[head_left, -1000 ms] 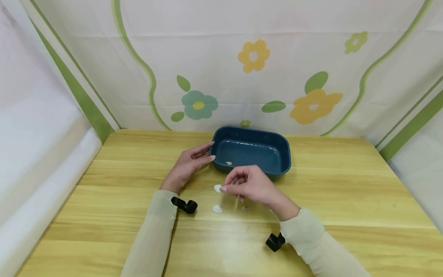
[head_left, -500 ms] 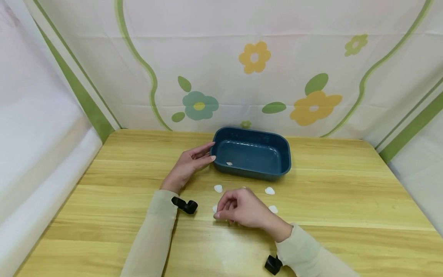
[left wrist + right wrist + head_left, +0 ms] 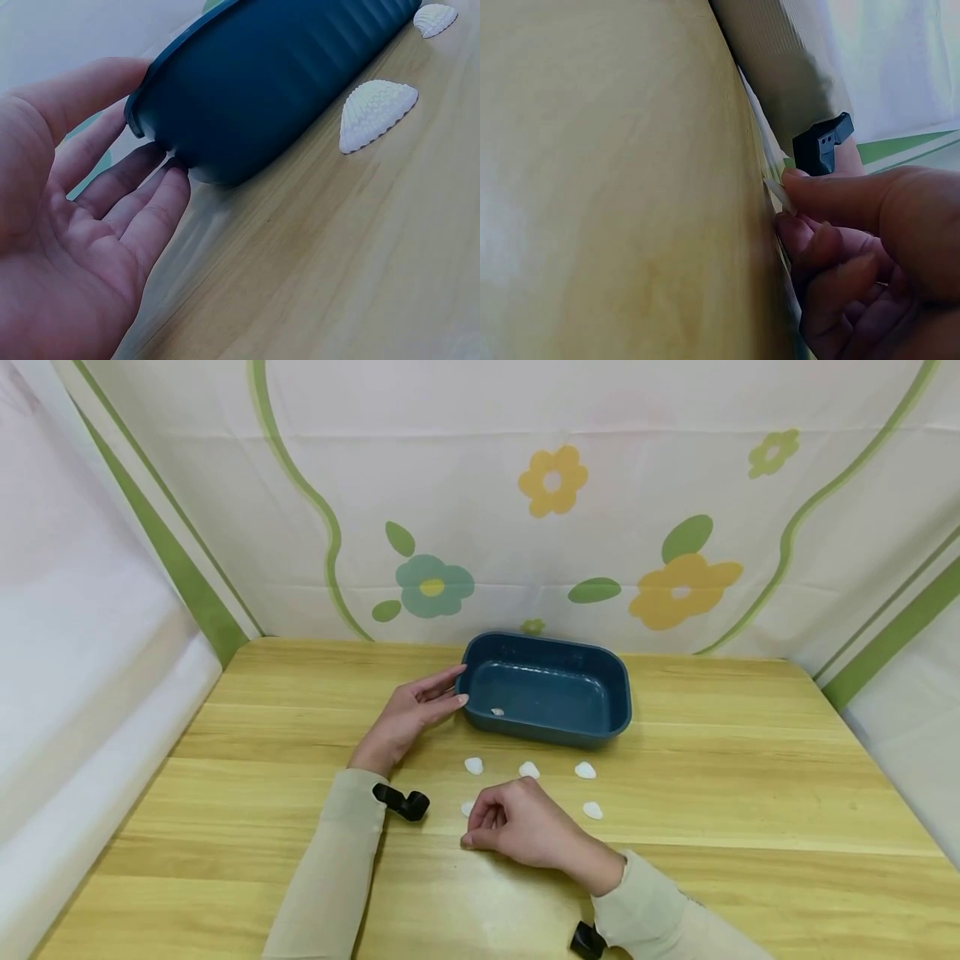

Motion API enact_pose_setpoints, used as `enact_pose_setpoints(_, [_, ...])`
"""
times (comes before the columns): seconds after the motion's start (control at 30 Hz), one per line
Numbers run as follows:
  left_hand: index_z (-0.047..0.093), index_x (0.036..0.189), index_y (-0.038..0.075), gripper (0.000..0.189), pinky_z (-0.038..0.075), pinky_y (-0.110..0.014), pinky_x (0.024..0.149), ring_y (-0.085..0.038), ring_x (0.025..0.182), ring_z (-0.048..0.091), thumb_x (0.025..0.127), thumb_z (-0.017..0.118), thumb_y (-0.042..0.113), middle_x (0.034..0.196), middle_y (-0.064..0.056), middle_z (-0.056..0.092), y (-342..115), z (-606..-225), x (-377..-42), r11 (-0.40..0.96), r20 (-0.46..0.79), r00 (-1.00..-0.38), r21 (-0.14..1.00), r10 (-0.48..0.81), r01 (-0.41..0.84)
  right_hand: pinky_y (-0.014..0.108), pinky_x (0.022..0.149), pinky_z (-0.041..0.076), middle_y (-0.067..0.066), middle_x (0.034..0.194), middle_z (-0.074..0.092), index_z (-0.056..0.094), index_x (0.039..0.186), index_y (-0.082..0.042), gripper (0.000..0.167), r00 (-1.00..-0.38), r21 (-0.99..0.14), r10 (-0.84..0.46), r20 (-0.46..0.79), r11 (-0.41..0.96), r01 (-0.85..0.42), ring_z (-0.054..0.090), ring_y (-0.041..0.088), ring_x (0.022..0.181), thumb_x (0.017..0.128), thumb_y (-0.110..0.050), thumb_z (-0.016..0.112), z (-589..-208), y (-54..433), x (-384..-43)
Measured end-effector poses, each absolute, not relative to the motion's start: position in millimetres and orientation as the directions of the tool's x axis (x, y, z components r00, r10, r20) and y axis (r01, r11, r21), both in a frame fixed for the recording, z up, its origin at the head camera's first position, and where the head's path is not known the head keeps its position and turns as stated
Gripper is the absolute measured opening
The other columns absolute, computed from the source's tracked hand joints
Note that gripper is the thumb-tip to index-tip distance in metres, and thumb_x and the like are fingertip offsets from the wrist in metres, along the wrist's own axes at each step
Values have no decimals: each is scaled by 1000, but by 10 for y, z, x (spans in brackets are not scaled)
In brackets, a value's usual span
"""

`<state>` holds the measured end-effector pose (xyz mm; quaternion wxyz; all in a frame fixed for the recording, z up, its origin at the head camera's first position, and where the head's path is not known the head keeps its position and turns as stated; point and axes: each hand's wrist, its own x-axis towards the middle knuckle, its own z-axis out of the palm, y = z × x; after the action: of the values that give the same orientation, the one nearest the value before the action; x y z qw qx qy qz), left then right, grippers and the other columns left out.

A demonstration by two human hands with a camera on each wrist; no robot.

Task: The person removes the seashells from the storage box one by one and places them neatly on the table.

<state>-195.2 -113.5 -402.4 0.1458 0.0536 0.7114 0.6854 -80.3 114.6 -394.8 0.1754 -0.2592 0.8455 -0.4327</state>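
Your left hand [image 3: 408, 717] is resting on the wooden surface [image 3: 750, 793] with fingers straight, fingertips [image 3: 169, 184] touching the left end wall of the dark blue plastic tray [image 3: 546, 689], probably steadying it so it's not sliding. Nothing is being gripped there.

Your right hand [image 3: 517, 825] is lying knuckles-up on the surface near you, fingers curled in; in the right wrist view thumb and forefinger are pinching a thin white shell [image 3: 778, 193] right at the surface. In the head view that shell [image 3: 467, 808] is peeking out just left of the fingers.

Four more white seashells are lying loose between the hand and the tray: three in a row, left [image 3: 473, 766], middle [image 3: 529, 770], right [image 3: 585, 770], and one nearer you on the right [image 3: 592, 811], all apart from each other, spread for picking singly. One small shell [image 3: 497, 712] is sitting inside the tray, near its front-left corner.

Black wrist camera mounts [image 3: 401, 802] are showing on both sleeves. A flower-print cloth backdrop [image 3: 555, 485] is hanging behind. No brands, labels or writing readable anywhere.
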Motion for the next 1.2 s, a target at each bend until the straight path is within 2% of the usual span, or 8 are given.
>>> enact_pose_setpoints(0.33, [61,155,27,58,44,-40,126,-16,158,44,101,79,26,167,6,50,-1140,-4043,-1972,44,-134,-952,991,275,-127,19,62,52,-17,69,67,77,82,-26,16,-817,-792,-572,-72,531,-302,60,-1,61,89,-28,91,-3968,1145,-802])
enact_pose_setpoints(0.8, [62,154,28,55,50,-34,120,-16,157,45,101,78,23,167,3,50,-1133,-4043,-1979,30,-140,-951,990,275,-137,18,60,49,-17,66,64,76,79,-24,18,-819,-789,-572,-43,523,-324,56,-3,59,88,-28,92,-3993,1125,-789])
enact_pose_setpoints(1.0, [61,155,24,57,51,-30,118,-15,157,45,101,78,22,167,3,51,-1130,-4047,-1984,18,-134,-951,991,279,-134,19,61,48,-16,66,64,76,79,-24,19,-819,-785,-572,-46,527,-324,56,-2,59,88,-29,92,-3989,1119,-784])
enact_pose_setpoints(1.2, [62,154,27,55,48,-34,121,-15,157,45,101,78,23,167,3,51,-1133,-4048,-1971,23,-134,-951,991,279,-133,19,60,49,-16,66,65,77,79,-23,19,-819,-792,-572,-38,517,-324,56,-2,59,87,-30,93,-3994,1121,-781])
